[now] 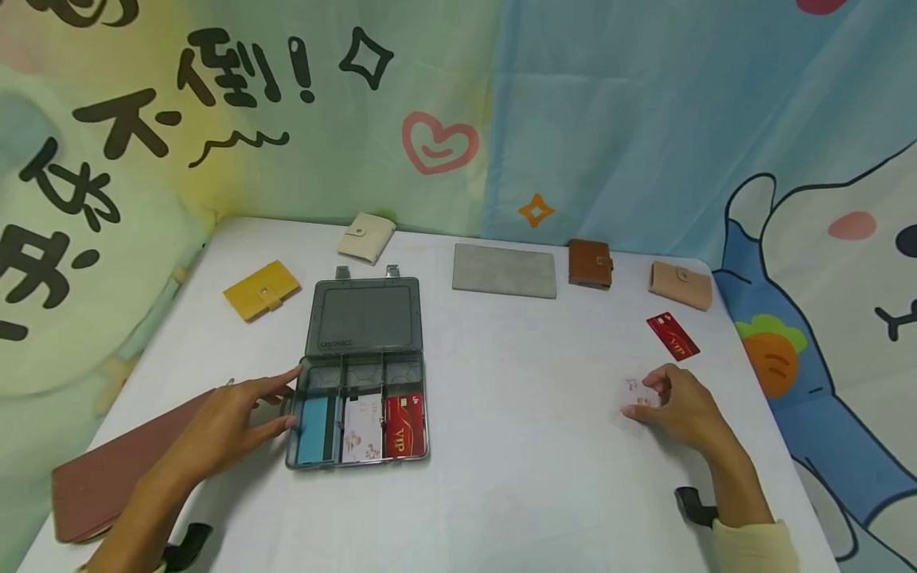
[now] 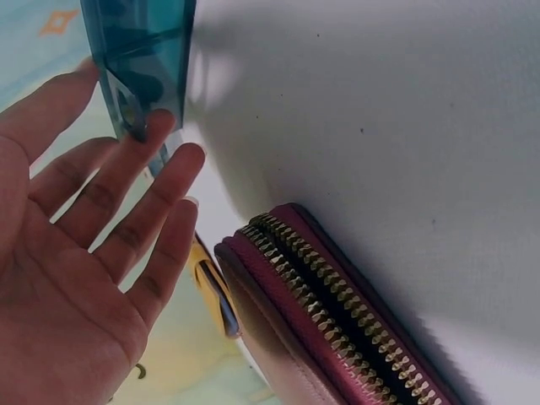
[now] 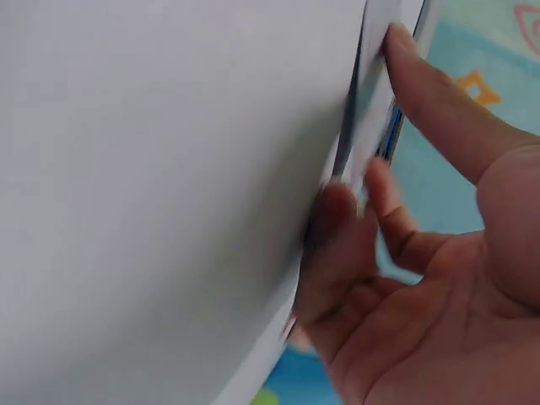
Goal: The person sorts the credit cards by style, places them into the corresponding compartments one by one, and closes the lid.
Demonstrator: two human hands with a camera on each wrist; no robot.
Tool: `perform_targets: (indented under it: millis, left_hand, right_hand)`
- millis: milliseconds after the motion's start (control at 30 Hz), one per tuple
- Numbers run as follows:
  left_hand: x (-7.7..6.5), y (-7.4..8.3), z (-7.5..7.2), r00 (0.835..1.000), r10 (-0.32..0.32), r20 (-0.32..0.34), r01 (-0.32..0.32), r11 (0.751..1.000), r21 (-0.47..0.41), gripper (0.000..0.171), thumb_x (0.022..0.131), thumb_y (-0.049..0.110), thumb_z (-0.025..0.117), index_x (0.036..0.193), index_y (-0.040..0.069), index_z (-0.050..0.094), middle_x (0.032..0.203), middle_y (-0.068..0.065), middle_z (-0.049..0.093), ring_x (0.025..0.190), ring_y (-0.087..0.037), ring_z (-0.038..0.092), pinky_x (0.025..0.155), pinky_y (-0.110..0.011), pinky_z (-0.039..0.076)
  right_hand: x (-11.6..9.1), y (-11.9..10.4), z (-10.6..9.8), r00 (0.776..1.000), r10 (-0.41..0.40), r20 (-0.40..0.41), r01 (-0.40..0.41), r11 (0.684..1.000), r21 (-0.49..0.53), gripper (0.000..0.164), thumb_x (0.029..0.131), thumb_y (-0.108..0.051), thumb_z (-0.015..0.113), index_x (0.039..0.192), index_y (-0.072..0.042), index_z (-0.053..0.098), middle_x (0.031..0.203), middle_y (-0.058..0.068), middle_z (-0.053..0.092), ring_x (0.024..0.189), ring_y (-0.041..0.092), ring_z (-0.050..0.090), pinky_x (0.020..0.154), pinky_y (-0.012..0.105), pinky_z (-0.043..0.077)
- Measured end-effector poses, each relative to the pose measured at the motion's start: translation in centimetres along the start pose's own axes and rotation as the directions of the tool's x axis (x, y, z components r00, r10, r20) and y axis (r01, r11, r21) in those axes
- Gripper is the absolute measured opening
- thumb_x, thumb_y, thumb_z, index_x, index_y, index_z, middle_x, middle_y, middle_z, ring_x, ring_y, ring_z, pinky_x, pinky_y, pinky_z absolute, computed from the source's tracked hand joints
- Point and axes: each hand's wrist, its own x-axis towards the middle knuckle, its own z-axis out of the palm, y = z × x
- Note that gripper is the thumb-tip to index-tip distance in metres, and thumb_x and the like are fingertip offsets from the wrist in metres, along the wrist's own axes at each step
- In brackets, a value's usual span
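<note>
Several spread left fingers [image 1: 267, 387] against case [image 1: 365, 318]; card [image 1: 634, 391] between pinched right fingers [image 1: 665, 374]

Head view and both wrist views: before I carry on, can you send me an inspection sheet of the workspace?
Surface: white tabletop.
Job's things: open grey box holding a blue card, a pale patterned card and a red card; a second patterned card; a loose red card.
Clutter: yellow wallet, cream wallet, flat grey item, brown wallet and tan wallet toward the far side; maroon zip wallet near the left hand.
Hands: left has fingertips at the box's left edge; right hand pinches the second patterned card.
Cables: nothing seen.
Surroundings: printed fabric backdrop behind and at both sides.
</note>
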Motion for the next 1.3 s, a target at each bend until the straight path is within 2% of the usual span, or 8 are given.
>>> perform_targets:
  millis: [133, 300, 500, 633, 767, 1000, 1167, 1300]
  left_hand:
    - [0.0, 0.0, 0.0, 1.000, 0.000, 0.003, 0.000, 1.000, -0.003, 0.069, 0.082, 0.021, 0.082, 0.144, 0.011, 0.054, 0.114, -0.005, 0.073, 0.093, -0.020, 0.069, 0.079, -0.045, 0.053]
    - [0.0, -0.1, 0.0, 1.000, -0.001, 0.003, 0.001, 1.000, -0.001, 0.069, 0.082, 0.022, 0.082, 0.144, 0.011, 0.054, 0.114, -0.005, 0.074, 0.093, -0.020, 0.069, 0.079, -0.044, 0.053]
    - [0.0, -0.1, 0.0, 1.000, 0.007, -0.004, -0.007, 1.000, -0.004, 0.069, 0.082, 0.021, 0.082, 0.144, 0.011, 0.054, 0.115, -0.005, 0.073, 0.094, -0.020, 0.069, 0.080, -0.045, 0.053]
    - [0.0, -0.1, 0.0, 1.000, 0.011, -0.002, -0.011, 1.000, -0.008, 0.069, 0.083, 0.021, 0.082, 0.145, 0.011, 0.053, 0.114, -0.005, 0.073, 0.094, -0.021, 0.069, 0.081, -0.047, 0.053]
    - [0.0, -0.1, 0.0, 1.000, 0.014, -0.006, -0.014, 1.000, -0.010, 0.069, 0.083, 0.020, 0.082, 0.145, 0.011, 0.053, 0.115, -0.006, 0.073, 0.094, -0.021, 0.069, 0.080, -0.046, 0.053]
    - [-0.1, 0.0, 0.0, 1.000, 0.016, -0.012, -0.016, 1.000, -0.003, 0.069, 0.082, 0.020, 0.082, 0.144, 0.010, 0.054, 0.115, -0.005, 0.073, 0.093, -0.020, 0.069, 0.079, -0.044, 0.054]
    - [-0.1, 0.0, 0.0, 1.000, 0.018, -0.015, -0.018, 1.000, 0.001, 0.068, 0.082, 0.020, 0.082, 0.144, 0.010, 0.054, 0.117, -0.006, 0.073, 0.093, -0.020, 0.069, 0.079, -0.044, 0.054]
    - [-0.1, 0.0, 0.0, 1.000, 0.023, -0.014, -0.023, 1.000, 0.002, 0.068, 0.083, 0.020, 0.082, 0.144, 0.011, 0.054, 0.116, -0.005, 0.073, 0.093, -0.019, 0.069, 0.079, -0.044, 0.054]
  right_hand:
    - [0.1, -2.1, 1.2, 0.991, -0.134, -0.003, 0.134, 0.986, 0.096, 0.047, 0.081, -0.033, 0.083, 0.112, -0.009, 0.058, 0.095, 0.012, 0.056, 0.083, 0.024, 0.053, 0.064, 0.028, 0.048]
    - [0.2, -5.6, 2.7, 0.963, -0.266, 0.045, 0.245, 0.930, 0.273, 0.030, 0.083, -0.028, 0.082, 0.106, -0.016, 0.067, 0.090, 0.008, 0.056, 0.065, 0.018, 0.053, 0.052, 0.025, 0.048]
    - [-0.4, -11.1, 4.9, 0.939, -0.333, 0.083, 0.256, 0.841, 0.476, 0.023, 0.084, -0.027, 0.081, 0.104, -0.020, 0.072, 0.091, 0.009, 0.062, 0.054, 0.015, 0.051, 0.049, 0.027, 0.047]
    - [-0.6, -14.6, 6.5, 0.924, -0.368, 0.108, 0.231, 0.759, 0.609, 0.026, 0.087, -0.023, 0.079, 0.109, -0.011, 0.073, 0.088, 0.012, 0.069, 0.056, 0.020, 0.056, 0.051, 0.031, 0.051]
    - [-0.7, -17.9, 8.0, 0.886, -0.435, 0.162, 0.210, 0.686, 0.697, 0.030, 0.089, -0.019, 0.076, 0.114, -0.004, 0.072, 0.090, 0.013, 0.074, 0.065, 0.030, 0.064, 0.055, 0.033, 0.055]
    - [-1.4, -23.8, 10.5, 0.807, -0.554, 0.202, 0.267, 0.650, 0.712, 0.020, 0.092, -0.013, 0.072, 0.112, -0.017, 0.075, 0.100, 0.008, 0.071, 0.064, 0.024, 0.066, 0.061, 0.041, 0.058]
    - [-1.7, -26.8, 12.6, 0.759, -0.616, 0.212, 0.311, 0.629, 0.713, 0.021, 0.093, -0.010, 0.071, 0.112, -0.017, 0.075, 0.097, 0.007, 0.067, 0.064, 0.019, 0.069, 0.061, 0.045, 0.059]
    - [-1.9, -28.1, 14.0, 0.745, -0.635, 0.204, 0.363, 0.642, 0.675, 0.022, 0.091, -0.011, 0.072, 0.113, -0.013, 0.074, 0.097, 0.003, 0.070, 0.065, 0.018, 0.071, 0.058, 0.037, 0.059]
